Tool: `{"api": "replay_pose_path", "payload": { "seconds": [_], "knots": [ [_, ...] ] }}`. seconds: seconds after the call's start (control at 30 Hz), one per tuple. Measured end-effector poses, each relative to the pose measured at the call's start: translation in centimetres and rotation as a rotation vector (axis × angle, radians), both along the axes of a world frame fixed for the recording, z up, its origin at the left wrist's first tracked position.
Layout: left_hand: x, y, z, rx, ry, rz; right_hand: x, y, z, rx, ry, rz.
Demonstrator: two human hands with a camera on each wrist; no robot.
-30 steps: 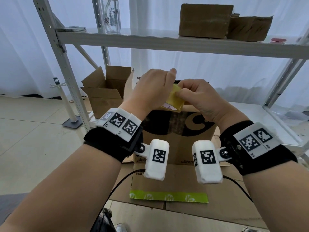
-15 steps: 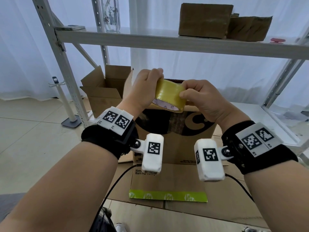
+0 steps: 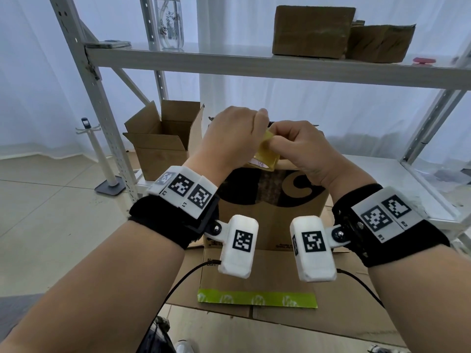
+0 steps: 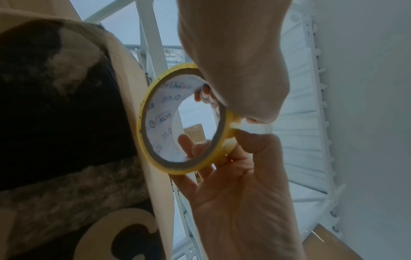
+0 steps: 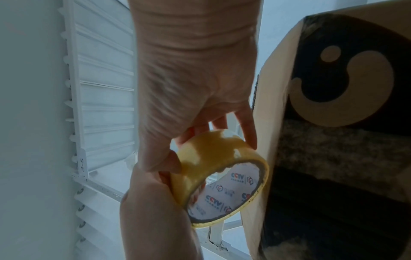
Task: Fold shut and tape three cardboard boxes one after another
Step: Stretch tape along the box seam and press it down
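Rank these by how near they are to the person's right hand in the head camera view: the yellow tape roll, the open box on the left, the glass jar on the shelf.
1. Yellow tape roll: pinched in the right hand itself.
2. Open box: lower shelf, off to the left, behind the left hand.
3. Glass jar: upper shelf, up and to the left, farthest.

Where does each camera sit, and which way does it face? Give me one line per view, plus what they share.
Head: worn on the head, faces forward and down at the printed box; both forearms show, and the left hand and right hand grip the tape roll.
Left wrist: looks along the left palm into the roll's core; both hands show.
Right wrist: looks along the right palm at the roll's outer side; both hands show.
Shared: all three views show the roll and the printed box.
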State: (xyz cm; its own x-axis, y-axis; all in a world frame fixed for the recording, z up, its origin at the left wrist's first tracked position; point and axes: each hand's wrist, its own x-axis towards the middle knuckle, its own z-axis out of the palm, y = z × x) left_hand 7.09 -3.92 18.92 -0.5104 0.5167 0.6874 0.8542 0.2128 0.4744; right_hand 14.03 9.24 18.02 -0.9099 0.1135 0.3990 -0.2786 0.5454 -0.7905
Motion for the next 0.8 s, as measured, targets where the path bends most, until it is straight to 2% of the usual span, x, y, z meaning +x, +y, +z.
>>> {"api": "replay_pose_path", "payload": {
  "seconds": [0.07, 0.1, 0.2, 0.27, 0.4, 0.6, 0.8],
  "knots": [
    [-0.3, 0.1, 0.3, 0.042, -0.116, -0.036, 0.0, 0.0, 0.0, -0.024, 0.0, 0.02],
    [-0.6, 0.1, 0.4, 0.08, -0.248, -0.083, 0.0, 0.0, 0.0, -0.039, -0.002, 0.04],
    [-2.3, -0.3, -0.4, 0.379, -0.604, -0.162, 0.2, 0.6, 0.1, -0.161, 0.005, 0.117],
    [-3.0, -0.5, -1.1, 0.519, -0.751, -0.177, 0.3, 0.7, 0.2, -0.196, 0.009, 0.172],
    [-2.4, -0.4, -1.2, 0.476, -0.717, -0.091, 0.2, 0.7, 0.4, -0.15, -0.003, 0.169],
    [-1.5, -0.4, -0.4, 0.248, -0.461, -0.063, 0.1, 0.7, 0.3, -0.068, -0.026, 0.135],
    [-1.2, -0.7, 0.1, 0.173, -0.376, -0.028, 0.1, 0.8, 0.3, -0.057, -0.026, 0.136]
  ]
}}
